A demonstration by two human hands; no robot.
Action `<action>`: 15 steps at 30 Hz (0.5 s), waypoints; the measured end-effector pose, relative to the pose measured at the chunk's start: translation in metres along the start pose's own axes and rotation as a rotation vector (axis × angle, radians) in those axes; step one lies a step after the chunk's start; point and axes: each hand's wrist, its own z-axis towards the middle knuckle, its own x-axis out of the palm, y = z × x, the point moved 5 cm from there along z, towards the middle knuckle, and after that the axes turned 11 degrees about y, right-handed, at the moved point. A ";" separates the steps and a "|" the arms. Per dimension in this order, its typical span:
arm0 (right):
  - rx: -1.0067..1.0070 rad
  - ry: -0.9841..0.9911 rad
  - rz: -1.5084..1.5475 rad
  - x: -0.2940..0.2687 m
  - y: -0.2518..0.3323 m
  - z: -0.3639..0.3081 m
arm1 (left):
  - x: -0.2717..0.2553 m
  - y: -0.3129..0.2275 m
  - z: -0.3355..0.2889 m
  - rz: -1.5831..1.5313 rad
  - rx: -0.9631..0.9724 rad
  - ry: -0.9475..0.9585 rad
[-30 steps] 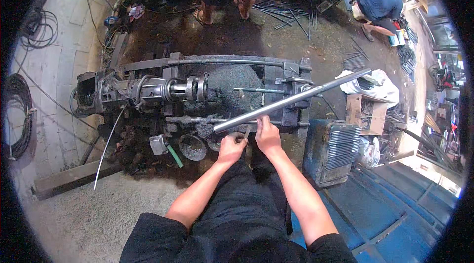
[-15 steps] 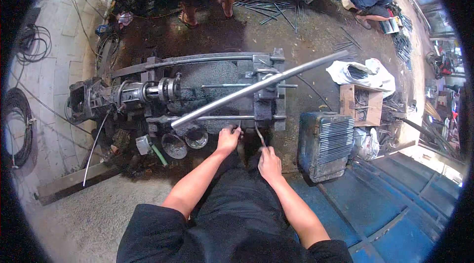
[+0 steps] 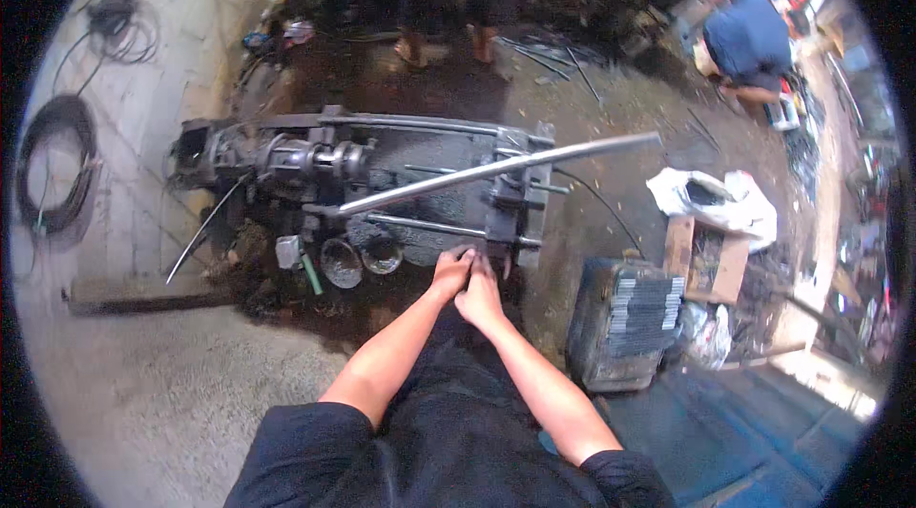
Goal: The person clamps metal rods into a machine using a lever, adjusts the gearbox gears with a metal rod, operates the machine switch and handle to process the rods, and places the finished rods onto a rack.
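Left hand and right hand: pressed together, contents unclear. Just beyond: dark greasy iron machine, long grey steel rod. Right: stacked grey metal strips, white crumpled sack.

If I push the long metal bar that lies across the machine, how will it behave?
The long metal bar looks straight and unbending, so probably stiff. It is round and shiny, so it may roll or slip. One end juts past the machine, so a push there might tip it. It looks solid, probably heavy.
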 end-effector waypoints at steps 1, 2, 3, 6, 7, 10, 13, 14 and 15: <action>-0.059 0.065 0.037 0.005 0.020 0.000 | -0.014 -0.005 -0.013 -0.121 0.022 -0.063; -0.122 0.109 0.025 0.011 0.036 0.002 | -0.032 -0.004 -0.027 -0.194 -0.059 -0.129; -0.181 0.150 0.012 0.019 0.052 0.002 | -0.051 -0.013 -0.046 -0.271 -0.138 -0.187; -0.358 0.324 0.083 0.046 0.127 0.010 | -0.137 0.003 -0.088 -0.372 -0.026 -0.465; -0.359 0.435 0.163 0.050 0.162 0.011 | -0.165 -0.001 -0.107 -0.443 -0.034 -0.549; -0.468 0.476 0.121 0.086 0.225 0.035 | -0.238 -0.001 -0.142 -0.755 0.034 -0.745; -0.539 0.551 0.072 0.121 0.297 0.046 | -0.321 0.026 -0.166 -0.797 0.179 -0.926; -0.533 0.600 0.085 0.133 0.311 0.052 | -0.346 0.034 -0.170 -0.785 0.171 -0.999; -0.514 0.644 0.102 0.148 0.325 0.057 | -0.367 0.039 -0.173 -0.801 0.178 -1.015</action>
